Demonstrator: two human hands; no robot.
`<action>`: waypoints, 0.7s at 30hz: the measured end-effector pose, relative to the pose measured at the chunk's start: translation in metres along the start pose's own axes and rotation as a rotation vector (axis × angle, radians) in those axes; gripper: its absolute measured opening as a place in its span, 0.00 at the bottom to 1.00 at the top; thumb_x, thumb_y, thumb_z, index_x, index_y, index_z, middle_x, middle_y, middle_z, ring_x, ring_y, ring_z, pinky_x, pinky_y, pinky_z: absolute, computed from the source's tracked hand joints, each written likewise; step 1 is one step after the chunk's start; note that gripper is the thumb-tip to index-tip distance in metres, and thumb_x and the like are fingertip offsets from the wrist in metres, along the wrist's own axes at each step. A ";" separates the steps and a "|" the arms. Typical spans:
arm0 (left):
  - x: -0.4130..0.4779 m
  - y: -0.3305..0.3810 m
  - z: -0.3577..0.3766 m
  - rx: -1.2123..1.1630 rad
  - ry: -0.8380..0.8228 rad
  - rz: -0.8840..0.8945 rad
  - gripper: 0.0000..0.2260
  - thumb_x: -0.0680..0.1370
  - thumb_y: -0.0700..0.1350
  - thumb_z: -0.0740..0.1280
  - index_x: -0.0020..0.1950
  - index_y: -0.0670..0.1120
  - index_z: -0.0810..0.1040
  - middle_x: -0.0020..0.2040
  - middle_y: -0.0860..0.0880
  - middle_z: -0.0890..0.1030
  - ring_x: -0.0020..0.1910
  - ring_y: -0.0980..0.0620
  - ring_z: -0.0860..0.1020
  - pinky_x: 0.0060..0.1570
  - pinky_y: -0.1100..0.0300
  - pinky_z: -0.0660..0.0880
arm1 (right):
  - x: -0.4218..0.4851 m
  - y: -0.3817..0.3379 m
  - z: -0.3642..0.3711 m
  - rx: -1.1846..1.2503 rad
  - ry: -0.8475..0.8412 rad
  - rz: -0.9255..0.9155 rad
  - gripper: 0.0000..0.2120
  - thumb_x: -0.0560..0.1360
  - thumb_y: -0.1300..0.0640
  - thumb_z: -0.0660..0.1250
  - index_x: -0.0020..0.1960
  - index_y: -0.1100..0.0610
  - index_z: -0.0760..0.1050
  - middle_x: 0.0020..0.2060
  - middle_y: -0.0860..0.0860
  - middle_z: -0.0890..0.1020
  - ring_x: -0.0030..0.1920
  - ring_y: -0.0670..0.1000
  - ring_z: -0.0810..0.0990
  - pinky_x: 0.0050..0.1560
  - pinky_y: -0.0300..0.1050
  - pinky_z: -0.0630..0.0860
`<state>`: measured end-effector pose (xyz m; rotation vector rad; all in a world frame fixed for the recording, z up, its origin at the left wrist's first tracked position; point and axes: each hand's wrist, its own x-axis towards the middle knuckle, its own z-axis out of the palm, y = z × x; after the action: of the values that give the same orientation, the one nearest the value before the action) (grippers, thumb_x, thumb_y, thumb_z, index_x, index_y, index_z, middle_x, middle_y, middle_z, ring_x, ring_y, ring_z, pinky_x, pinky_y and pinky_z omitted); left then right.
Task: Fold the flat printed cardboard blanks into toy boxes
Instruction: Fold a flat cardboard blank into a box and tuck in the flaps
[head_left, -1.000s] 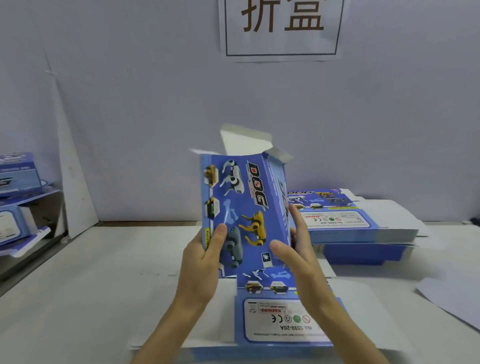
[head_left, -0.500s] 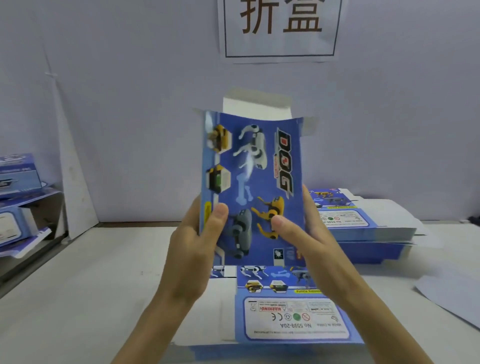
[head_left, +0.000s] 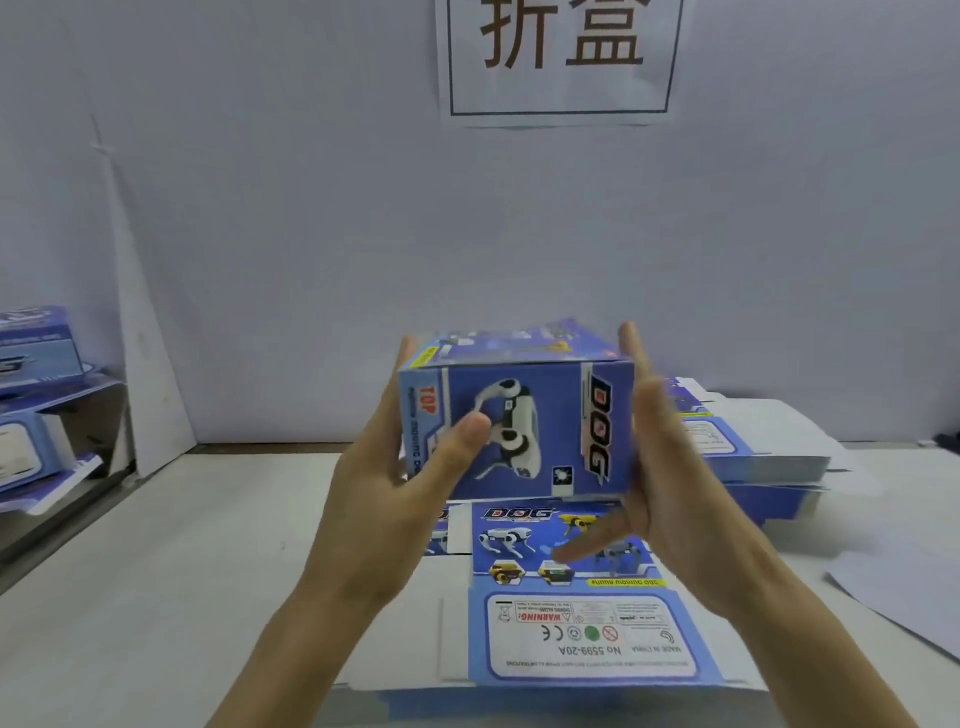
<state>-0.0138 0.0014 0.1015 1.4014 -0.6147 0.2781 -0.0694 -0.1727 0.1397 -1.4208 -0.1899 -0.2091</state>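
A blue printed toy box with a white robot dog and the word DOG is held up in front of me, above the table. My left hand grips its left side, thumb on the front face and fingers behind. My right hand presses flat against its right side with straight fingers, thumb pointing down and left. Beneath the hands lies a stack of flat printed blanks, label side up.
A second pile of flat blanks sits at the back right. Folded boxes are stacked on a shelf at the left. Loose white sheets lie at the right. A white wall with a paper sign stands behind the table.
The box was held tall and upright with its top flaps open; it is now turned so a short face points at me, and both hands have shifted to its sides.
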 end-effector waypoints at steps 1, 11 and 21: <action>-0.001 0.000 0.003 -0.041 0.012 -0.006 0.32 0.66 0.60 0.67 0.69 0.54 0.70 0.48 0.60 0.83 0.47 0.59 0.83 0.31 0.67 0.78 | -0.001 0.007 0.001 -0.080 -0.018 -0.048 0.36 0.73 0.44 0.63 0.74 0.32 0.48 0.69 0.44 0.72 0.58 0.57 0.81 0.37 0.52 0.83; -0.002 0.004 0.011 -0.365 -0.077 -0.118 0.28 0.68 0.65 0.70 0.66 0.57 0.72 0.57 0.51 0.83 0.56 0.49 0.82 0.42 0.58 0.80 | 0.002 0.023 -0.012 -0.180 0.012 -0.341 0.30 0.66 0.29 0.66 0.66 0.30 0.65 0.62 0.48 0.78 0.60 0.55 0.79 0.61 0.66 0.74; 0.009 -0.004 -0.014 -0.354 -0.127 -0.482 0.18 0.69 0.55 0.66 0.52 0.47 0.85 0.53 0.43 0.84 0.49 0.44 0.84 0.46 0.50 0.82 | 0.009 0.036 -0.007 -0.184 -0.014 -0.302 0.40 0.59 0.28 0.69 0.69 0.31 0.60 0.63 0.26 0.69 0.60 0.27 0.71 0.47 0.24 0.72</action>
<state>-0.0008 0.0131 0.1024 1.1835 -0.3876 -0.2947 -0.0518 -0.1749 0.1068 -1.5727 -0.4058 -0.4753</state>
